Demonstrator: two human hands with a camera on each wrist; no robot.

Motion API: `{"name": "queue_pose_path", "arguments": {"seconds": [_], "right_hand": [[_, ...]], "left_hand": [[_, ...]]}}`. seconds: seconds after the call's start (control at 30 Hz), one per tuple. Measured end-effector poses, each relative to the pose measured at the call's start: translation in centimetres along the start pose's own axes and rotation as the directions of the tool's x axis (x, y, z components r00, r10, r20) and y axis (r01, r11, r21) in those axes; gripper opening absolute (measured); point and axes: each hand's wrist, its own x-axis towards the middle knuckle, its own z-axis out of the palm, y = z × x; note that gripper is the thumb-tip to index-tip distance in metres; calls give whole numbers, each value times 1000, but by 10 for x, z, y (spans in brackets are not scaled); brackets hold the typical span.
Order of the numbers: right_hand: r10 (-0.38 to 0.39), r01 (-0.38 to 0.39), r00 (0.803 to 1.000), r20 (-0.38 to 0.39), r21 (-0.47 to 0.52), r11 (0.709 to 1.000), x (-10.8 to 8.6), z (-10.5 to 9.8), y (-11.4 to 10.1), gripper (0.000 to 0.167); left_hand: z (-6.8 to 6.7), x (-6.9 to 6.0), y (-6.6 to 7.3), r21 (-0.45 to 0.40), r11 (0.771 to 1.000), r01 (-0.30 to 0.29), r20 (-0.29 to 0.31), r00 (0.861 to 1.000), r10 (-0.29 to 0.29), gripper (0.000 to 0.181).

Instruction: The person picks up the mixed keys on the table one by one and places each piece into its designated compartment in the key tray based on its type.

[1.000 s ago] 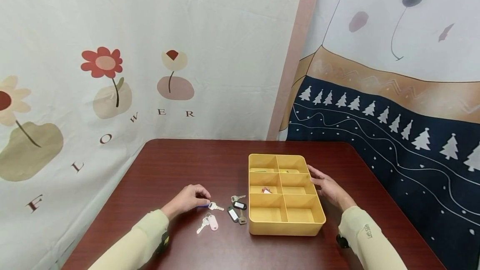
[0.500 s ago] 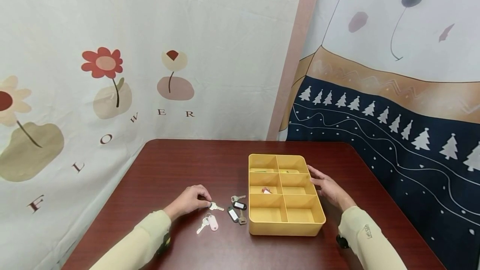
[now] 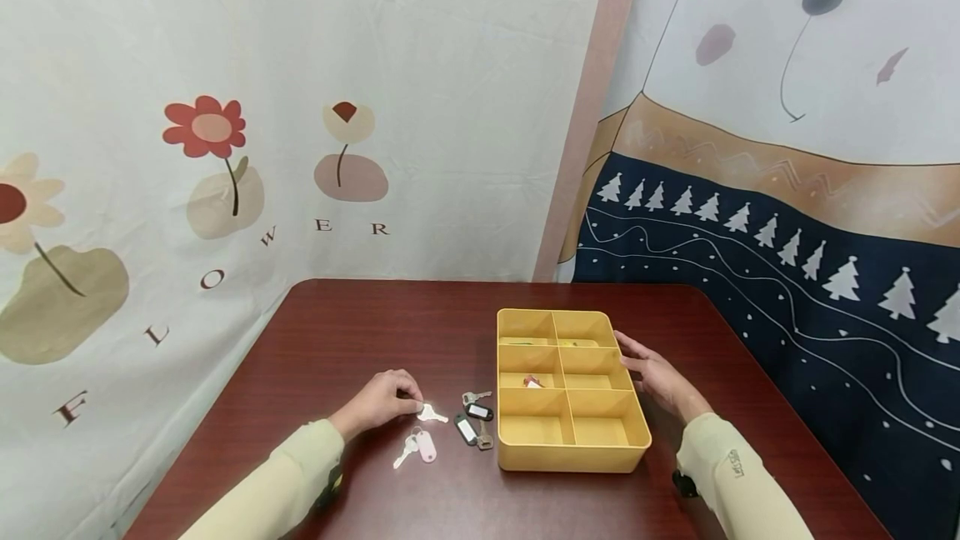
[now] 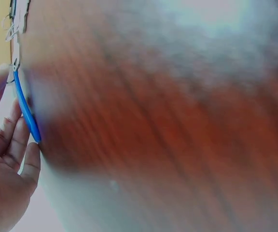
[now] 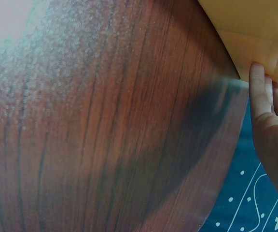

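My left hand (image 3: 382,398) is low over the table, fingers bent around a blue key tag (image 4: 25,106), which the left wrist view shows edge-on along the fingertips. The tag's silver key (image 3: 432,413) points right, past the thumb. Just below lie a pink key tag (image 3: 426,445) and its key (image 3: 405,450). My right hand (image 3: 660,377) rests with extended fingers against the right side of a yellow compartment box (image 3: 573,458). In the right wrist view, its fingertips (image 5: 257,70) touch the box wall.
Two black key tags (image 3: 466,429) with keys lie between the left hand and the box. A small red item (image 3: 532,380) sits in the middle-left compartment; bits of yellow-green show in the back ones. Behind the table (image 3: 390,315) hang printed cloths.
My left hand has shifted slightly right, over the blue key tag, whose blue edge no longer shows in the head view. The right hand and the box stay in place.
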Motion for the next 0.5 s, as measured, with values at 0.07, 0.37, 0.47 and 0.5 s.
{"name": "queue_pose_path", "arguments": {"seconds": [0.07,0.37,0.47,0.5], "right_hand": [[-2,2,1000,1,1,1000,0,0,0,60],[-5,5,1000,6,8,1000,1,0,0,59],[-3,3,1000,6,4,1000,1,0,1,60],[-3,3,1000,7,2,1000,1,0,1,60]], "left_hand": [[-1,1,1,-15,1000,25,-3,1000,-25,9],[-8,12,7,-90,992,89,-36,995,-93,7],[-11,16,10,-118,989,94,-52,994,-100,7],[-12,18,11,-131,986,101,-56,993,-109,8]]}}
